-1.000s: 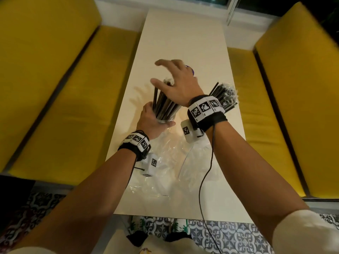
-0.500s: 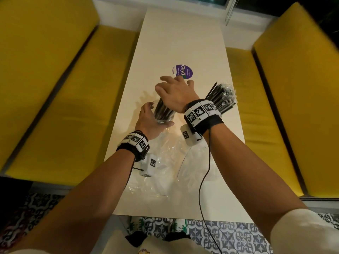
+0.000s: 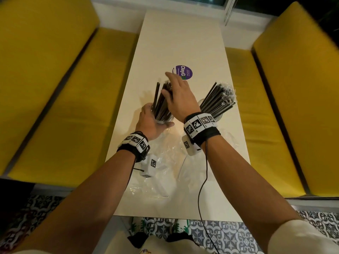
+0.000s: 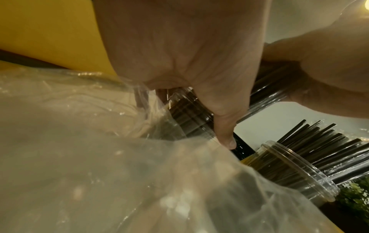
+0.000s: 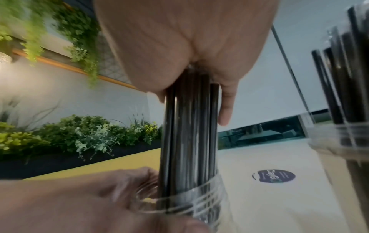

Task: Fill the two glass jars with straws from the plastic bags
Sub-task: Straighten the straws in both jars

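two hands work at one glass jar [image 3: 163, 119] near the middle of a pale table [image 3: 183, 43]: the left hand [image 3: 149, 123] curls around its wall, while the right hand [image 3: 180, 99] lies flat, fingers straight, on the tops of the black straws [image 3: 160, 101] standing in it. at about three o'clock from them stands a second jar [image 4: 295, 171], packed with straws. clear plastic bags [image 3: 165, 162] lie crumpled at six o'clock; a purple sticker [image 3: 184, 72] sits at twelve. yellow benches [image 3: 55, 107] flank the table.
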Demonstrator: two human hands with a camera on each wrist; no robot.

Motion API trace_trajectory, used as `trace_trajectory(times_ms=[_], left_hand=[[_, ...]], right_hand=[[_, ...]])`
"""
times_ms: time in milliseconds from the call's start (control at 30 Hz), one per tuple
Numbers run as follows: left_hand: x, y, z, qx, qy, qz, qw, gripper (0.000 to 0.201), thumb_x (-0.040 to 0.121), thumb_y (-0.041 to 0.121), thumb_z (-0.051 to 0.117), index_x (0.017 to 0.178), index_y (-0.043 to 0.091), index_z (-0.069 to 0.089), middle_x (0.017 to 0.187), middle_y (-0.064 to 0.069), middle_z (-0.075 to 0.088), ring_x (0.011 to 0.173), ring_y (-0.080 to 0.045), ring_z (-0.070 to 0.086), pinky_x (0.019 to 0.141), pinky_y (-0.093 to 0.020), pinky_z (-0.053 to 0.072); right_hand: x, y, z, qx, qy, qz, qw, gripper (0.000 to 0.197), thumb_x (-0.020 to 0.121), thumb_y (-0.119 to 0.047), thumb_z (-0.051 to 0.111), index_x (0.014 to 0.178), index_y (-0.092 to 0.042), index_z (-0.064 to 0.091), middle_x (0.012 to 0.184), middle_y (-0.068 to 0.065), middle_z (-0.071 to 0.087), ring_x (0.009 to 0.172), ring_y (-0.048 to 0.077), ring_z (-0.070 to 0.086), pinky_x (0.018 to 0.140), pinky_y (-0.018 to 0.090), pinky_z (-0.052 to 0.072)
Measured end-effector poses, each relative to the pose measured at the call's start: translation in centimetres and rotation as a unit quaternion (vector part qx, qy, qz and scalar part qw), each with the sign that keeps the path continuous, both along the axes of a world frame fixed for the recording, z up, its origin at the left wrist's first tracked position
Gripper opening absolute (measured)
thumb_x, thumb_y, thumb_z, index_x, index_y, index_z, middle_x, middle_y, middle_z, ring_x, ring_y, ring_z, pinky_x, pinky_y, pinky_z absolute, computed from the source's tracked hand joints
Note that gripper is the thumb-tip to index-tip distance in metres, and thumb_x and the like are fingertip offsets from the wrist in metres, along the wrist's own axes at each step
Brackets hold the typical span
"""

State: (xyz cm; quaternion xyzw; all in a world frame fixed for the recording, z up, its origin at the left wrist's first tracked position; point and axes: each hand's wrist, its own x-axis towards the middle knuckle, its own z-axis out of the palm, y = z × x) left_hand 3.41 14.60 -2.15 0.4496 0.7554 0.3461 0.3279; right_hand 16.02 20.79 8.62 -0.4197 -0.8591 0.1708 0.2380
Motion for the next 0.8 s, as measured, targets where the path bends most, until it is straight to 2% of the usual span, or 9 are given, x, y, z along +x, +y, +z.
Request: trace_trajectory(times_ms=[67, 167, 267, 367, 533, 633, 700, 733, 800], left_hand=[[0.0, -0.2, 0.1, 0.004, 0.002, -0.001, 1.000, 0.106, 0.062, 0.055, 0.097, 0.145, 0.019, 0.043, 0.144, -0.001, 0.047, 0.135, -0.024, 0.053, 0.112, -0.049, 0.052], [0.1, -0.2, 0.4, 0.000, -0.002, 0.007, 1.000, 0.110, 0.058, 0.057, 0.097, 0.144, 0.019, 0.040, 0.143, -0.001, 0.049, 0.133, -0.025, 0.056, 0.110, -0.050, 0.054], [0.3, -0.2, 0.7, 0.001, 0.003, 0.000, 1.000, 0.112, 0.061, 0.056, 0.097, 0.148, 0.019, 0.037, 0.146, -0.002, 0.046, 0.134, -0.026, 0.055, 0.112, -0.049, 0.053], [0.2, -0.2, 0.6, -0.004, 0.003, 0.002, 1.000, 0.112, 0.065, 0.054, 0.097, 0.151, 0.020, 0.035, 0.149, -0.002, 0.044, 0.137, -0.025, 0.052, 0.115, -0.047, 0.051], [0.1, -0.2, 0.5, -0.009, -0.004, 0.012, 1.000, 0.111, 0.056, 0.061, 0.095, 0.144, 0.021, 0.040, 0.144, 0.001, 0.050, 0.132, -0.024, 0.057, 0.110, -0.050, 0.054], [0.2, -0.1, 0.5, -0.012, -0.008, 0.015, 1.000, 0.110, 0.059, 0.057, 0.096, 0.145, 0.021, 0.038, 0.145, 0.000, 0.049, 0.133, -0.024, 0.056, 0.111, -0.049, 0.054], [0.2, 0.1, 0.4, -0.027, -0.003, 0.016, 0.999, 0.111, 0.056, 0.060, 0.097, 0.144, 0.021, 0.041, 0.144, 0.000, 0.053, 0.131, -0.022, 0.058, 0.110, -0.046, 0.055], [0.1, 0.3, 0.1, -0.026, 0.001, 0.016, 1.000, 0.113, 0.051, 0.068, 0.096, 0.141, 0.024, 0.045, 0.139, 0.002, 0.058, 0.126, -0.021, 0.062, 0.107, -0.045, 0.058], [-0.5, 1.0, -1.7, -0.020, 0.011, 0.019, 1.000, 0.114, 0.041, 0.084, 0.090, 0.134, 0.029, 0.051, 0.129, 0.007, 0.066, 0.117, -0.018, 0.069, 0.098, -0.044, 0.063]], right_hand=[[-0.1, 0.3, -0.8, 0.017, 0.045, -0.003, 0.999, 0.046, 0.111, -0.025, 0.045, 0.155, -0.012, 0.045, 0.152, 0.010, 0.054, 0.131, 0.034, 0.052, 0.113, 0.040, 0.043], [-0.3, 0.8, -1.3, 0.052, 0.007, 0.020, 0.998, 0.042, 0.111, -0.024, 0.037, 0.147, -0.013, 0.056, 0.141, 0.007, 0.062, 0.118, 0.031, 0.054, 0.105, 0.041, 0.046], [0.3, 1.7, -0.8, 0.035, -0.028, 0.050, 0.998, 0.050, 0.107, -0.038, 0.032, 0.143, -0.014, 0.056, 0.139, 0.005, 0.062, 0.115, 0.029, 0.054, 0.101, 0.046, 0.047], [1.0, 1.9, -0.1, 0.039, -0.040, 0.055, 0.997, 0.057, 0.101, -0.053, 0.035, 0.142, -0.021, 0.057, 0.144, 0.001, 0.059, 0.123, 0.028, 0.054, 0.099, 0.047, 0.044], [0.2, 1.8, 0.9, 0.069, -0.026, 0.059, 0.996, 0.050, 0.102, -0.062, 0.046, 0.142, -0.036, 0.058, 0.143, -0.004, 0.058, 0.124, 0.026, 0.054, 0.099, 0.043, 0.043], [-0.8, 1.9, 0.9, 0.058, 0.019, 0.078, 0.995, 0.032, 0.101, -0.046, 0.058, 0.119, -0.021, 0.068, 0.120, 0.000, 0.067, 0.104, 0.026, 0.063, 0.091, 0.044, 0.054], [-1.1, 2.0, 0.8, 0.043, 0.059, 0.059, 0.996, 0.019, 0.098, -0.029, 0.063, 0.106, -0.012, 0.064, 0.101, 0.002, 0.069, 0.090, 0.026, 0.065, 0.081, 0.048, 0.057], [-1.2, 2.0, 0.8, 0.021, 0.079, 0.046, 0.996, 0.016, 0.098, -0.023, 0.063, 0.107, -0.010, 0.061, 0.099, 0.003, 0.070, 0.088, 0.026, 0.067, 0.079, 0.048, 0.058], [-1.1, 1.9, 0.7, -0.003, 0.093, 0.035, 0.995, 0.020, 0.101, -0.019, 0.059, 0.118, -0.011, 0.059, 0.105, 0.003, 0.072, 0.092, 0.027, 0.069, 0.082, 0.048, 0.058]])
